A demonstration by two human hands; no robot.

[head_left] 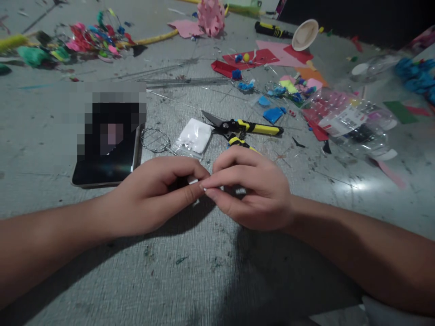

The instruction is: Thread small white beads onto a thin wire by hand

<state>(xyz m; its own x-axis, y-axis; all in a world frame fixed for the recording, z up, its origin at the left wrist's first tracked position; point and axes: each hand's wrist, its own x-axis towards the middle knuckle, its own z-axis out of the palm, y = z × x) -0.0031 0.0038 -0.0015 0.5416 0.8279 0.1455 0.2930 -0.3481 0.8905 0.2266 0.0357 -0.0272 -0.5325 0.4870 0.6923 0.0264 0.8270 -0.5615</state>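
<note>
My left hand and my right hand meet at their fingertips over the grey table. Both are closed in a pinch. A small white piece shows between the left thumb and forefinger, and the right fingertips press against its near end. Most of that piece is covered by fingers. Just behind the hands lies a clear bag with a white block. Shears with yellow and black handles rest beside it, blades apart. A ring of twisted wire is left of the bag.
A dark tablet lies left of the wire ring. Clear plastic packaging, red paper and blue clay are at the right. Farther back are a paper cup, a pink object and colourful clay on wires.
</note>
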